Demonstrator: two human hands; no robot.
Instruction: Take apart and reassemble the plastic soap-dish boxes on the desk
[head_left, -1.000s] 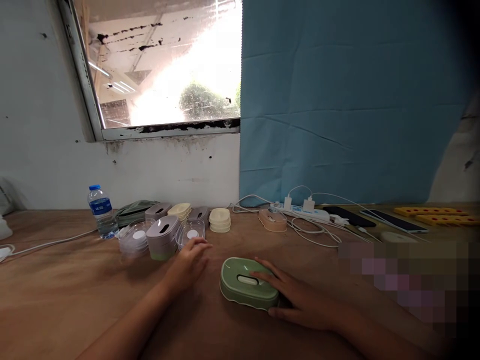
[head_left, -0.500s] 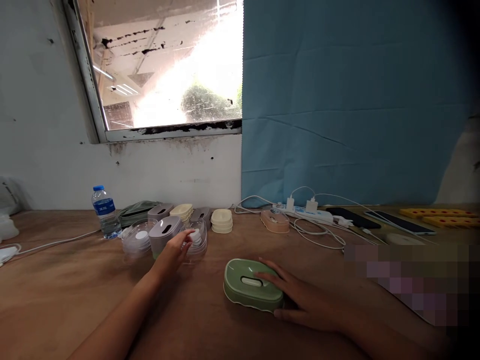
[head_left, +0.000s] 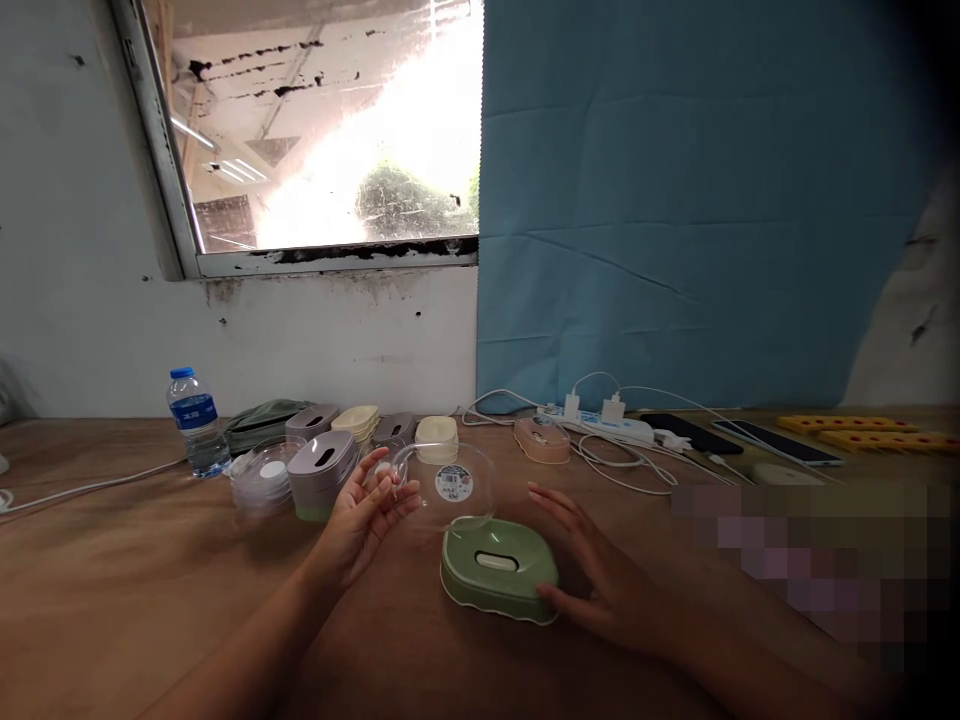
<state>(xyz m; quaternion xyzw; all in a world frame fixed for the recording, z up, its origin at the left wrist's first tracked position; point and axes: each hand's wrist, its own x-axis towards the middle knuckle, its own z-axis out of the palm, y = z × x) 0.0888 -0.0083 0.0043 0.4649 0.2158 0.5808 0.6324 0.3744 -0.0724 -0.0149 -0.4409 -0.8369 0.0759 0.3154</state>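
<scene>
Between thumb and fingers, my left hand [head_left: 367, 520] pinches the edge of a clear plastic cover [head_left: 472, 485] with a round printed label. The cover is tilted, its lower edge over the far rim of a green oval soap box [head_left: 499, 585] with a slot in its top. Fingers apart, my right hand [head_left: 592, 570] is at the right side of the green box, the thumb at its edge; whether it touches cannot be told. Beyond my left hand stand a stack of clear covers [head_left: 262, 490] and a stack of mauve boxes [head_left: 322, 470].
Cream boxes [head_left: 436, 438] and a pink box [head_left: 541, 440] stand farther back. A water bottle [head_left: 196, 425] is at the left. Cables run from a power strip [head_left: 630, 430], with dark phones [head_left: 776, 440] and yellow perforated blocks [head_left: 889, 440] to the right.
My left hand has drawn a clear cover from the stack rightward to the green box. My right hand has lifted its fingers off the box top and shifted slightly right.
</scene>
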